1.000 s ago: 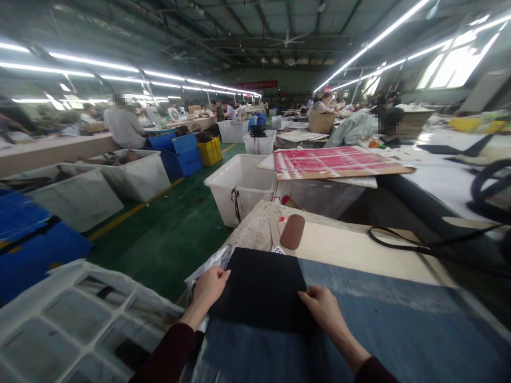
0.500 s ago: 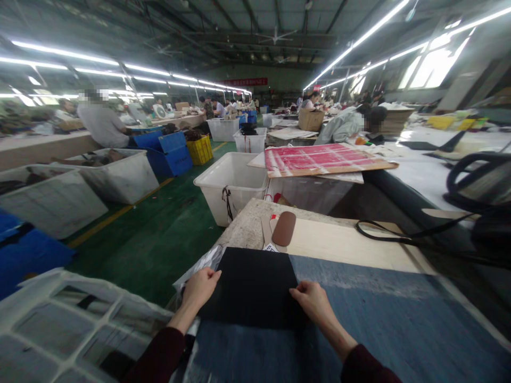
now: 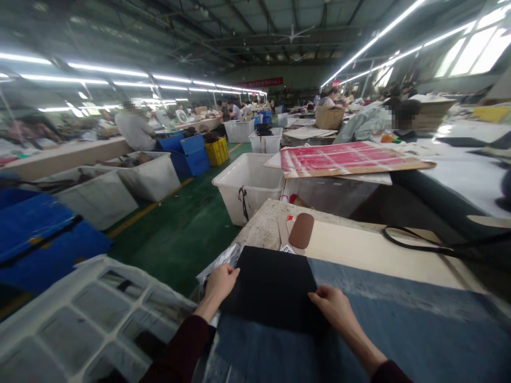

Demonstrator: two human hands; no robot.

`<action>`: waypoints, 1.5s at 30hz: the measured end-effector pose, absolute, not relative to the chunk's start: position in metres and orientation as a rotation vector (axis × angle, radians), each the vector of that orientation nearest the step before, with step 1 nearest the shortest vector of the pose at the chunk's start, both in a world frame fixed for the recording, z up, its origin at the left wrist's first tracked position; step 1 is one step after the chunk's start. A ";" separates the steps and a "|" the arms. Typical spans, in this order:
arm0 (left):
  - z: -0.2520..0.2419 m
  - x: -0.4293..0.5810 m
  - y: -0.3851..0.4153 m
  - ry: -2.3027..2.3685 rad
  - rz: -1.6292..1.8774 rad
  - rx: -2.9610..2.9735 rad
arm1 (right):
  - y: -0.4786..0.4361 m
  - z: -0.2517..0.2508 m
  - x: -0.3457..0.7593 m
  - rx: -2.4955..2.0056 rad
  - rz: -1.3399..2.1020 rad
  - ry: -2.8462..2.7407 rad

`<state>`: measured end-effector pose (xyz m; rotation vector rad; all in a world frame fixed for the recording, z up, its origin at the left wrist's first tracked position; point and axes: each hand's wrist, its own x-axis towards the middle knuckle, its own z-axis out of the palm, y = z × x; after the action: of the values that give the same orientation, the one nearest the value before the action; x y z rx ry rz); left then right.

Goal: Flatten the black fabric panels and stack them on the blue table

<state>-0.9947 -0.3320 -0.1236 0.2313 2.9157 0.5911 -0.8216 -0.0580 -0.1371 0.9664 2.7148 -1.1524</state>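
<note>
A flat black sheet point(image 3: 275, 287), perhaps leather or fabric, lies on a worn blue-grey work surface point(image 3: 399, 319). My left hand point(image 3: 221, 283) pinches its left edge between thumb and fingertips. On the opposite side, my right hand point(image 3: 329, 302) has closed fingers at the sheet's right edge. Just beyond the sheet rests a brown rounded piece point(image 3: 301, 231), with a pale board point(image 3: 359, 247) beside it. Clear plastic point(image 3: 217, 260) shows behind my left hand.
Left of the table stands a frame-like pale rack point(image 3: 91, 319). A white bin point(image 3: 251, 183) is past the table's far corner, near a red-and-white board point(image 3: 343, 158). A black strap point(image 3: 415, 246) lies at right. A co-worker point(image 3: 363, 125) leans over a table.
The view has turned slightly left, so the scene sits farther right. Both hands keep their places at the black sheet's edges, and the sheet lies as before.
</note>
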 end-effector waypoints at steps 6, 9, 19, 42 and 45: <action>-0.125 -0.994 -0.334 2.935 0.621 0.195 | -0.053 -0.147 -0.825 0.900 -1.118 2.712; -0.125 -0.993 -0.334 2.932 0.630 0.191 | -0.052 -0.149 -0.825 0.886 -1.112 2.714; -0.117 -0.992 -0.331 2.956 0.566 0.194 | -0.056 -0.141 -0.825 0.910 -1.099 2.721; -0.086 -0.911 -0.327 3.089 0.489 1.011 | -0.122 -0.066 -0.689 0.599 -1.188 2.813; -0.084 -0.865 -0.333 2.933 0.621 1.036 | -0.181 -0.078 -0.618 0.357 -1.068 2.762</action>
<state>-0.8645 -0.3332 -0.0839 1.0355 2.9333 0.6213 -0.6181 -0.1806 -0.0782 0.3569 2.7621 -1.0679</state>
